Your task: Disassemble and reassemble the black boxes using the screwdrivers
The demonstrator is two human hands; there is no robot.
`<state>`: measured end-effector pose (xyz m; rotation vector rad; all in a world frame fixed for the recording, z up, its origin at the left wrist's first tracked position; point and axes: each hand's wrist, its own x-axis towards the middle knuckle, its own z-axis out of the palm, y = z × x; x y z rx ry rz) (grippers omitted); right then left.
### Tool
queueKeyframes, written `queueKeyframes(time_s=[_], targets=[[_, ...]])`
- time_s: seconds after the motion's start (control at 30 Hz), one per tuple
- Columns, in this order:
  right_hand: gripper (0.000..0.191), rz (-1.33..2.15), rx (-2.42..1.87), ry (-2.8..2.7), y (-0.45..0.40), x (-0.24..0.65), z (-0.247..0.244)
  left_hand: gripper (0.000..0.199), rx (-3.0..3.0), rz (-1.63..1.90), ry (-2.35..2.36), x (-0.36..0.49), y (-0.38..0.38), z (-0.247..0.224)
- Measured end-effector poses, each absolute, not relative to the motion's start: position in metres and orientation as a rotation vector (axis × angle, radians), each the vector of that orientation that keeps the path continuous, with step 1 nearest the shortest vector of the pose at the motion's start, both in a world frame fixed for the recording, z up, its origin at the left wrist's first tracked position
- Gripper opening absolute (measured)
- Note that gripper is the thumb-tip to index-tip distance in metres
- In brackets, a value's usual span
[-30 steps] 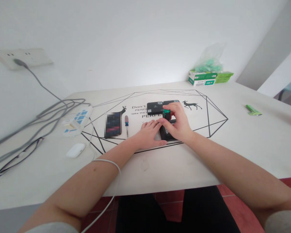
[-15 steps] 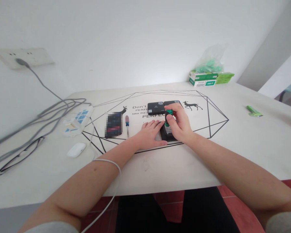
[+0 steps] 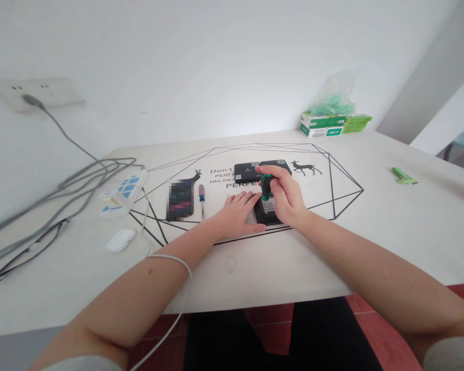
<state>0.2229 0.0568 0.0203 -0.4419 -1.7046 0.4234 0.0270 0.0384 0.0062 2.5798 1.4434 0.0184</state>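
In the head view, a black device (image 3: 259, 215) with a white label lies on the table in front of me. Against its left edge rests my left hand (image 3: 236, 216), palm down with the fingers stretched out. My right hand (image 3: 289, 198) grips the green and black handle of a screwdriver (image 3: 266, 186), held upright over the device. The index finger reaches across the handle's top; the tool's tip is too small to make out. Just behind are two flat black cases, one on the left (image 3: 244, 173) and one on the right (image 3: 277, 164), partly covered by my right hand.
A second screwdriver (image 3: 201, 198) and a blurred-out phone (image 3: 180, 200) lie left of my hands. Farther left are a white earbud case (image 3: 121, 240), a power strip (image 3: 126, 195), cables and glasses (image 3: 31, 249). Green-white boxes (image 3: 322, 125) stand at the back right; a green wrapper (image 3: 404, 176) lies far right.
My right hand's fingers have shifted on the screwdriver handle, the index finger now stretched farther left over its top. My left hand and the device have stayed in place.
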Motion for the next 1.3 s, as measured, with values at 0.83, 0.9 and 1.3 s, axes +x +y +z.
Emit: queueKeyframes(time_s=[0.83, 0.9, 1.3], targets=[[0.035, 0.511, -0.477, -1.663, 0.055, 0.217, 0.021, 0.101, 2.583, 0.076, 1.383, 0.029, 0.036, 0.013], [0.033, 0.538, -0.483, -1.648, 0.055, 0.216, 0.020, 0.101, 2.577, 0.064, 1.388, 0.029, 0.035, 0.014], [0.024, 0.209, -0.497, -1.670, 0.058, 0.222, 0.021, 0.108, 2.559, 0.025, 1.432, 0.028, 0.037, 0.009]])
